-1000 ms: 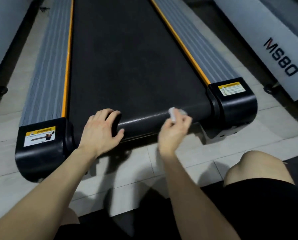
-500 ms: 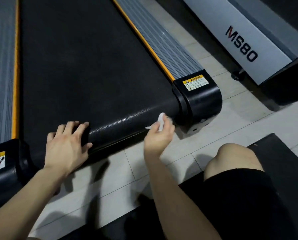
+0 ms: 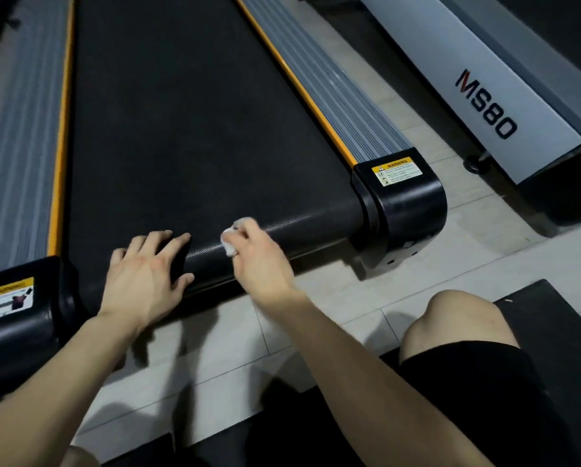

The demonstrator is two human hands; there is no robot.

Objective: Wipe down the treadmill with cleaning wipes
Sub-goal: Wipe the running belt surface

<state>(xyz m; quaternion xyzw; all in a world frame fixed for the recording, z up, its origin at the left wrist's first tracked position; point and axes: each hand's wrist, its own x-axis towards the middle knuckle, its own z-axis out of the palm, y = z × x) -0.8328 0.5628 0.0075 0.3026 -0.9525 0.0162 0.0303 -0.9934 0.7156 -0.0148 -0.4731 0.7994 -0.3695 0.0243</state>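
Note:
The treadmill's black belt (image 3: 194, 136) runs away from me between grey side rails with orange edging. My right hand (image 3: 262, 261) grips a small crumpled white wipe (image 3: 230, 239) and holds it against the belt's rounded rear end. My left hand (image 3: 147, 274) rests flat on that same rear curve just to the left, fingers spread and draped over the belt. Black end caps sit at the rear corners, the right cap (image 3: 403, 203) bearing a yellow warning label and the left cap (image 3: 16, 311) partly cut off by the frame.
A neighbouring grey machine marked MS80 (image 3: 484, 102) stands to the right across a strip of tiled floor (image 3: 467, 264). My bare knee (image 3: 450, 325) and black shorts are at the lower right, over a dark mat.
My right hand with the wipe has slid left along the belt's rear end, away from the right end cap and closer to my left hand. The view shifted slightly.

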